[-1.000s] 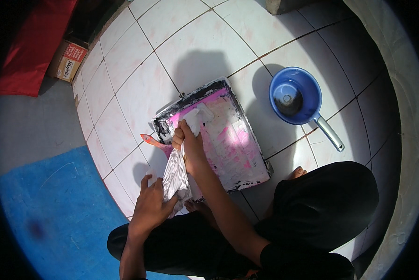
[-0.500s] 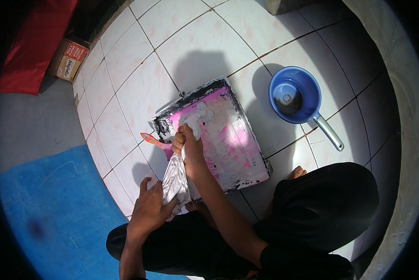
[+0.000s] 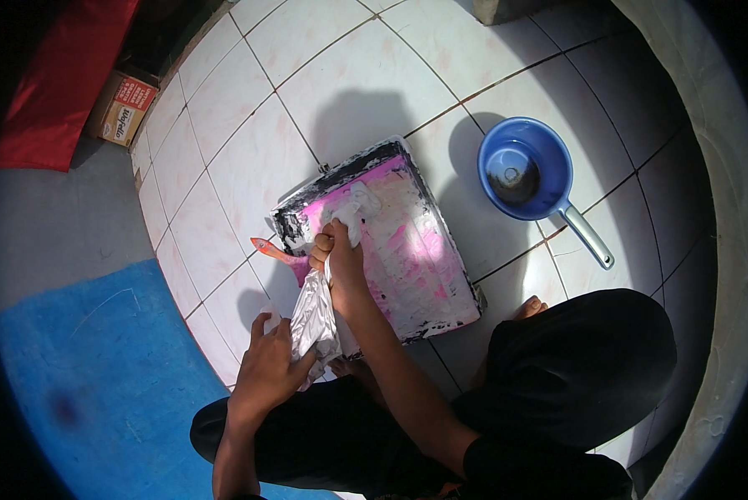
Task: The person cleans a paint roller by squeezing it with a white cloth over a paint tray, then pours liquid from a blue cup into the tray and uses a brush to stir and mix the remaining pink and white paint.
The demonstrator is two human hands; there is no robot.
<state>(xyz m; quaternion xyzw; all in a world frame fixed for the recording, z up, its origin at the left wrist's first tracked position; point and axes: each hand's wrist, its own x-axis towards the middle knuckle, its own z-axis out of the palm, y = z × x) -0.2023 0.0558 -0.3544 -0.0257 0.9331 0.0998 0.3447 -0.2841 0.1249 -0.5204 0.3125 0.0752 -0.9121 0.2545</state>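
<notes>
My right hand [image 3: 338, 257] is a fist around the neck of a shiny white plastic bag [image 3: 313, 321], above the left part of a paint tray [image 3: 466, 310]. The tray is smeared with pink, white and black. From the top of the fist a soft white lump [image 3: 362, 200] reaches over the tray; I cannot tell whether it is bag or thick paint. My left hand [image 3: 267, 367] grips the bag's lower part, thumb against it, its other fingertips partly hidden. A paintbrush [image 3: 271, 249] with an orange-red handle leans at the tray's left edge.
A blue dipper [image 3: 525, 169] with a grey handle and dark residue inside stands right of the tray on white floor tiles [image 3: 324, 50]. At left lie a blue floor area [image 3: 99, 358], a cardboard box [image 3: 122, 107] and red cloth [image 3: 61, 83]. My bent knees flank the near side.
Almost nothing differs. My right fist has shifted very slightly to the right with the bag; the left hand keeps its place, and the tray, brush and dipper stay put.
</notes>
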